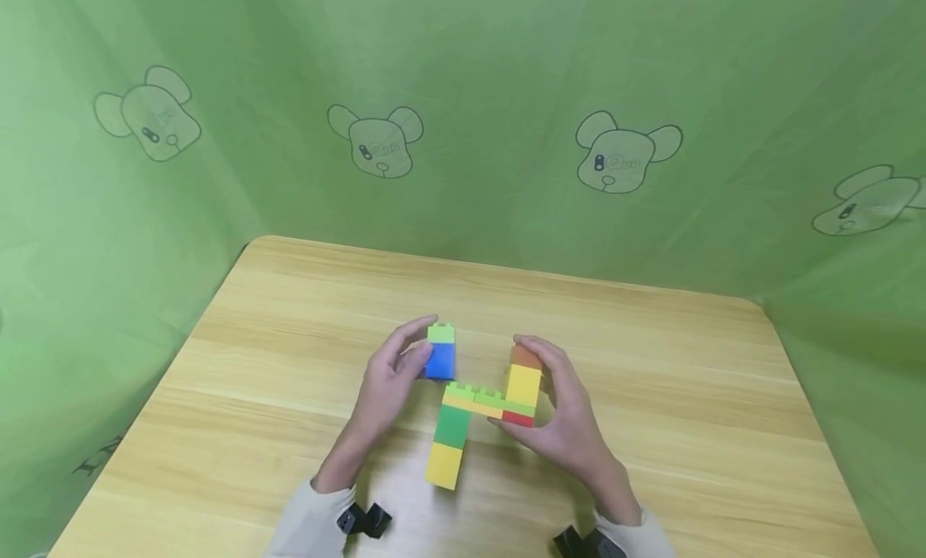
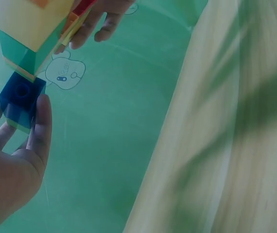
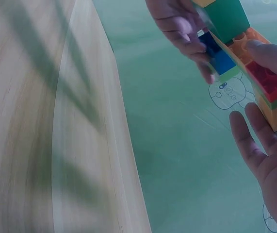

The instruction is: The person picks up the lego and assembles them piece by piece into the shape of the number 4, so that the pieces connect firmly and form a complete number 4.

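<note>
My left hand (image 1: 386,383) pinches a blue toy building block (image 1: 440,362) between thumb and fingers, with a light green block (image 1: 440,334) stacked on it. In the left wrist view the hollow underside of the blue block (image 2: 23,92) shows. My right hand (image 1: 571,425) grips the right end of a larger block assembly, thumb below and fingers at the top. A light green studded strip (image 1: 486,398) bridges it. On its right end stand yellow (image 1: 523,386) and brown (image 1: 526,357) blocks, with a red block (image 1: 518,419) beneath. Dark green (image 1: 452,426) and yellow (image 1: 444,466) blocks hang from its left end.
Both hands are over a light wooden table (image 1: 253,429). Behind it and along its sides hangs a green curtain (image 1: 499,75) printed with bear heads. Black devices are strapped at the left wrist (image 1: 364,520) and right wrist (image 1: 589,543), by the pale sleeves.
</note>
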`<action>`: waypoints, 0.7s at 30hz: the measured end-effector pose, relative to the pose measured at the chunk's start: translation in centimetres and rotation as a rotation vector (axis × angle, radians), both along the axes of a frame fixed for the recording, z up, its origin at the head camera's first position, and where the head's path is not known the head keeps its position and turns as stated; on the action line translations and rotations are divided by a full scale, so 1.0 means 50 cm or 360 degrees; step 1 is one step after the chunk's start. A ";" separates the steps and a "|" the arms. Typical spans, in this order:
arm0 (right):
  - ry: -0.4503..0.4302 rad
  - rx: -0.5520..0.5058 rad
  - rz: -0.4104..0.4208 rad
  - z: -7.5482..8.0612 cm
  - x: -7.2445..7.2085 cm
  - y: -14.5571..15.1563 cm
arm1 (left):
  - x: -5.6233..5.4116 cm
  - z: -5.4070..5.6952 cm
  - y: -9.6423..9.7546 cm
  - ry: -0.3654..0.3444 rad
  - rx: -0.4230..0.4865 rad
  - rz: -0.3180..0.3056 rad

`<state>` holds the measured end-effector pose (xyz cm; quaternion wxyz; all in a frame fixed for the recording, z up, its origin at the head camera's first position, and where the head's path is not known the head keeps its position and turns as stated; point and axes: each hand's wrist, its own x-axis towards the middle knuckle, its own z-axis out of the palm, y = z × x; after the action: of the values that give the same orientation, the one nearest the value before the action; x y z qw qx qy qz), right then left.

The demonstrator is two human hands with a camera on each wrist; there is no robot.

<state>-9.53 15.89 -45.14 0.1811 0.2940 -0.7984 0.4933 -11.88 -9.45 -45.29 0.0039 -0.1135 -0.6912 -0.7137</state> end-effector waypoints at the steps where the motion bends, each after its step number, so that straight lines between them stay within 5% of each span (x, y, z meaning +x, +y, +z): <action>1: 0.0003 0.0000 0.0003 0.000 0.000 0.000 | 0.001 0.001 0.000 0.0001 0.0007 -0.0018; 10: -0.0063 -0.0008 0.0040 -0.001 0.003 -0.001 | 0.008 0.011 -0.002 0.0023 0.0011 -0.0162; 21: -0.0090 0.0004 0.0045 -0.005 0.005 0.000 | 0.012 0.014 -0.001 -0.0040 -0.0052 -0.0101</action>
<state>-9.30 15.88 -45.39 0.1512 0.2914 -0.7996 0.5028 -11.28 -9.51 -44.57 -0.0294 -0.1264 -0.6988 -0.7034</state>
